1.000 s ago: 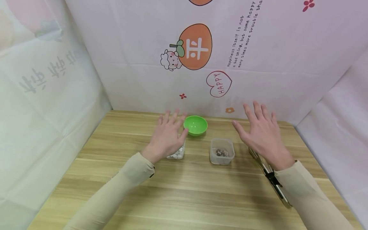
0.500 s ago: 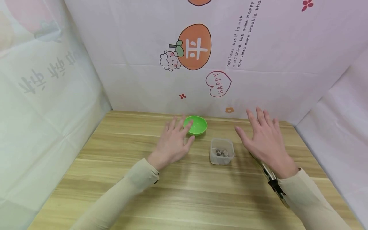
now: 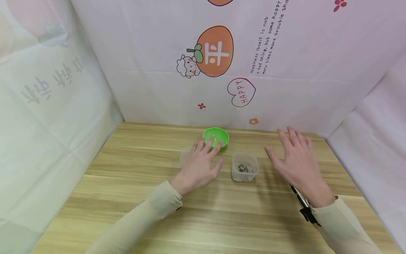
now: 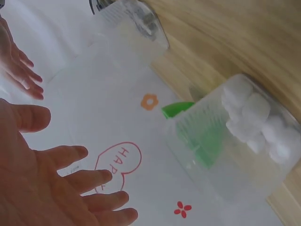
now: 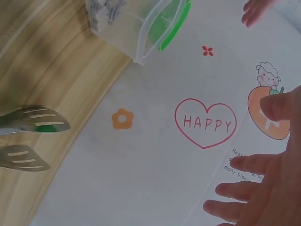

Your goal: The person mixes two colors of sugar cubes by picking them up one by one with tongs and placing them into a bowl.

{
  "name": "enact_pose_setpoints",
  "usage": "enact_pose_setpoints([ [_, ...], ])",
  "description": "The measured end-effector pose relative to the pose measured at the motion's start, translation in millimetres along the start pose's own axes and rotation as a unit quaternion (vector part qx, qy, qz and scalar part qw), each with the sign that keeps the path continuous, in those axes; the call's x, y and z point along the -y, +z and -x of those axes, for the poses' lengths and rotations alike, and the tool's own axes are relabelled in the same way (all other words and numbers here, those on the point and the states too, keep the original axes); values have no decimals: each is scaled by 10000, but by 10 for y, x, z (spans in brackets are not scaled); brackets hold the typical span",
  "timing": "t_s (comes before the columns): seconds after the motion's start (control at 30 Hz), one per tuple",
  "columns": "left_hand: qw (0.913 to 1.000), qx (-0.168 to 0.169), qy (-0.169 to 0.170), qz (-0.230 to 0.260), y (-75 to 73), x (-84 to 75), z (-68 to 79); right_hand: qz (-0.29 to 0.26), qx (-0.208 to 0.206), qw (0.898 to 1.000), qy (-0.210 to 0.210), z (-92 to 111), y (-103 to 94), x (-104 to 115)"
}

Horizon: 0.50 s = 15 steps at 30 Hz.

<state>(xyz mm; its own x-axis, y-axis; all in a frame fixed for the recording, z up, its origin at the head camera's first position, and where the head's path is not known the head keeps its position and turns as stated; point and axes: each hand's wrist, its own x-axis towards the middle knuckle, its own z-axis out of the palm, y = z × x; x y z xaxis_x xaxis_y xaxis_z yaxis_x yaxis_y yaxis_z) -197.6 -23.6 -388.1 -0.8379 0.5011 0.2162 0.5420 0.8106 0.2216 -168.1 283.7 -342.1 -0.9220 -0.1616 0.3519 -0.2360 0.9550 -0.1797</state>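
Note:
My left hand hovers with spread fingers, overlapping a clear plastic container in the head view. In the left wrist view that container has several white cottony balls at its bottom. Behind it sits a green bowl. My right hand, fingers also spread and holding nothing, is above a pair of metal tongs, which it partly hides. The slotted tong heads show in the right wrist view. Between the hands stands a second clear container with several small grey-brown cubes.
The wooden table ends at the back against a white printed cloth. More cloth hangs along the left side, and another cloth along the right.
My left hand has moved right and toward me, now covering most of the left container and overlapping the bowl's front. My right hand has drifted slightly right and toward me. The objects stay put.

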Motion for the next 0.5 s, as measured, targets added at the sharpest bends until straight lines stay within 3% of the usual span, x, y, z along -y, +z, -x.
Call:
enact_pose_setpoints([
  [0.5,9994,110,223,244,230,-153,28,-42,-231,9997,-39,210,89,-96],
])
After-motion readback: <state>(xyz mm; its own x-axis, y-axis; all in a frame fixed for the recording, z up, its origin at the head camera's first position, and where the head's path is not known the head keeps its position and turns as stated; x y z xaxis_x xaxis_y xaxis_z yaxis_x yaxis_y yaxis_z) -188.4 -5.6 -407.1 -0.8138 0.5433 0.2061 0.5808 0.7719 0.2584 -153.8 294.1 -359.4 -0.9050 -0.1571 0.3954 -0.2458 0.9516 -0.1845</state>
